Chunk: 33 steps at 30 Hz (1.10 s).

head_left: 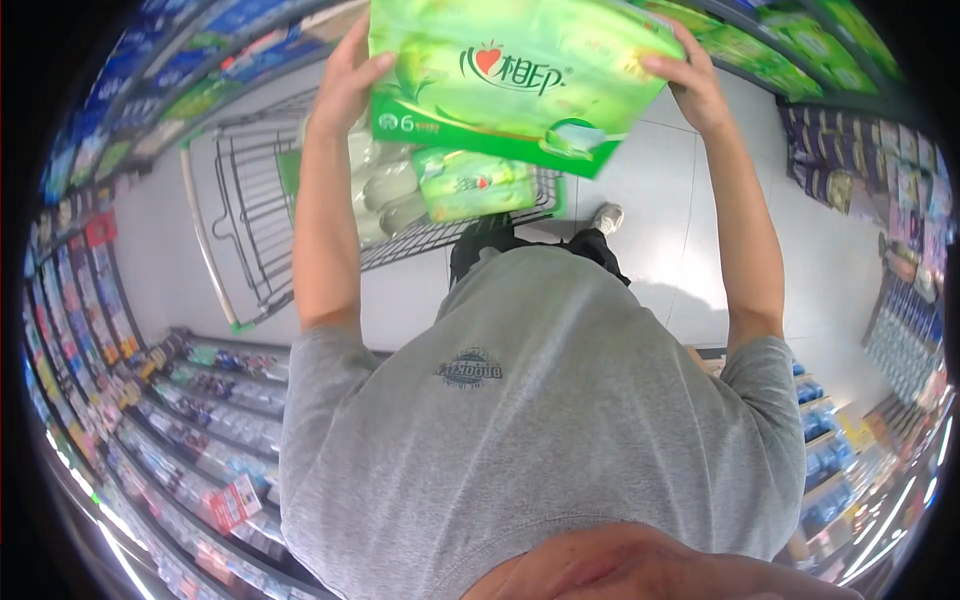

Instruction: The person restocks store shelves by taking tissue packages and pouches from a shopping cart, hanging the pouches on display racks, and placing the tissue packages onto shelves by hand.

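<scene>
A large green pack of tissues (520, 90) with a red heart and a "6" on its front is held up between both my hands at the top of the view. My left hand (350, 78) grips its left side, thumb on the front. On the opposite side my right hand (697, 85) clasps the pack, thumb also in front; the other fingers are mostly hidden behind it. Beneath the pack, partly covered by it, a smaller-looking green tissue pack (475, 185) lies in the shopping cart (245, 205), beside several pale plastic-wrapped items (385, 190).
Stocked shelves (200, 400) curve along the left, and more green packs line the shelf (815, 50) at upper right. Dark-wrapped goods (825, 150) stand on the right. Grey tiled floor (665, 200) lies around my feet, with one shoe (607, 217) showing beside the cart.
</scene>
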Motion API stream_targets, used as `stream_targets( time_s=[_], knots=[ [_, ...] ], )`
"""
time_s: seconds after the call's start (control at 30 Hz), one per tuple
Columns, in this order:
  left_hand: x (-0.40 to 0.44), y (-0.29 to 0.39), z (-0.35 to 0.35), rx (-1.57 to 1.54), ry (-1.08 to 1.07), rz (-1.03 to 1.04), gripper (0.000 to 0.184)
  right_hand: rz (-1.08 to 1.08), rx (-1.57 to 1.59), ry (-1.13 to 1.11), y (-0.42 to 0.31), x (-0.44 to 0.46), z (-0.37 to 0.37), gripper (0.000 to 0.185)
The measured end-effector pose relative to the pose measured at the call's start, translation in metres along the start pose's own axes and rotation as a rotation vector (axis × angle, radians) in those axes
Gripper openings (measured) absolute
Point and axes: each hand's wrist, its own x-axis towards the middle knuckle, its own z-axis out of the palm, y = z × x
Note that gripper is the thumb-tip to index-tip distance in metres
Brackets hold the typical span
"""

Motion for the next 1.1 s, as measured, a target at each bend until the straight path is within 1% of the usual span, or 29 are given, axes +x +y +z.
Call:
stream_targets(
  time_s=[0.07,0.1,0.13,0.2,0.23,0.27,0.3,0.33,0.37,0.4,0.43,0.47,0.53,0.6,0.67,0.7,0.73,0.77,0.83,0.87,0.93,0.97,1.0,1.03,1.07,1.1],
  knots=[
    [0.015,0.001,0.054,-0.075,-0.066,-0.078,0.078,0.051,0.295,0.146,-0.016,-0.029,-0.044,0.053],
    [0.021,-0.002,0.09,-0.136,-0.052,-0.119,0.077,0.127,0.318,0.192,-0.007,-0.039,-0.076,0.047],
    [0.028,-0.007,0.127,-0.137,-0.097,-0.105,0.077,0.104,0.312,0.232,0.003,-0.058,-0.107,0.047],
    [0.033,-0.02,0.202,-0.282,-0.026,-0.226,0.073,0.108,0.402,0.425,-0.007,-0.095,-0.139,0.047],
    [0.034,-0.023,0.241,-0.321,0.0,-0.262,0.07,0.069,0.444,0.516,-0.02,-0.119,-0.15,0.041],
    [0.038,-0.026,0.278,-0.362,0.016,-0.286,0.067,0.002,0.505,0.498,-0.016,-0.141,-0.172,0.044],
    [0.043,-0.033,0.312,-0.419,0.0,-0.319,0.062,-0.062,0.484,0.535,-0.006,-0.166,-0.197,0.046],
    [0.05,-0.043,0.343,-0.475,-0.02,-0.354,0.058,-0.038,0.486,0.516,0.017,-0.194,-0.23,0.052],
    [0.055,-0.056,0.37,-0.538,-0.048,-0.418,0.055,-0.037,0.481,0.489,0.017,-0.223,-0.246,0.057],
    [0.062,-0.069,0.397,-0.595,-0.076,-0.485,0.051,-0.029,0.486,0.527,0.033,-0.249,-0.262,0.06],
    [0.066,-0.077,0.426,-0.57,-0.091,-0.522,0.05,0.014,0.614,0.519,0.041,-0.275,-0.273,0.06],
    [0.069,-0.086,0.45,-0.543,-0.094,-0.563,0.05,0.136,0.73,0.584,0.039,-0.3,-0.28,0.061],
    [0.084,-0.124,0.465,-0.49,-0.143,-0.64,0.047,0.147,0.743,0.587,0.052,-0.328,-0.281,0.061],
    [0.093,-0.124,0.51,-0.436,-0.197,-0.626,0.046,0.142,0.722,0.645,0.066,-0.354,-0.299,0.061],
    [0.096,-0.125,0.553,-0.371,-0.239,-0.616,0.046,0.17,0.789,0.711,0.078,-0.373,-0.316,0.06],
    [0.098,-0.127,0.569,-0.363,-0.276,-0.636,0.048,0.191,0.875,0.74,0.083,-0.378,-0.326,0.052],
    [0.1,-0.131,0.576,-0.354,-0.313,-0.652,0.05,0.169,0.873,0.739,0.09,-0.382,-0.329,0.052],
    [0.108,-0.139,0.585,-0.348,-0.324,-0.636,0.05,0.198,0.882,0.778,0.093,-0.382,-0.339,0.051],
    [0.126,-0.157,0.602,-0.452,-0.35,-0.777,0.053,0.226,0.909,0.85,0.091,-0.378,-0.361,0.047],
    [0.135,-0.158,0.614,-0.449,-0.361,-0.77,0.053,0.213,0.907,0.854,0.095,-0.375,-0.375,0.047],
    [0.155,-0.16,0.646,-0.59,-0.411,-0.817,0.057,0.208,0.826,0.935,0.105,-0.368,-0.417,0.05],
    [0.165,-0.166,0.657,-0.595,-0.424,-0.822,0.058,0.194,0.822,0.939,0.106,-0.363,-0.436,0.05],
    [0.178,-0.17,0.673,-0.597,-0.434,-0.817,0.058,0.196,0.754,0.947,0.105,-0.359,-0.462,0.054],
    [0.191,-0.174,0.689,-0.585,-0.453,-0.856,0.057,0.197,0.685,0.955,0.104,-0.352,-0.489,0.058],
    [0.205,-0.174,0.705,-0.572,-0.47,-0.896,0.056,0.19,0.681,0.961,0.092,-0.34,-0.51,0.058],
    [0.222,-0.176,0.72,-0.585,-0.469,-0.969,0.054,0.175,0.581,0.998,0.069,-0.328,-0.531,0.062]
  ],
)
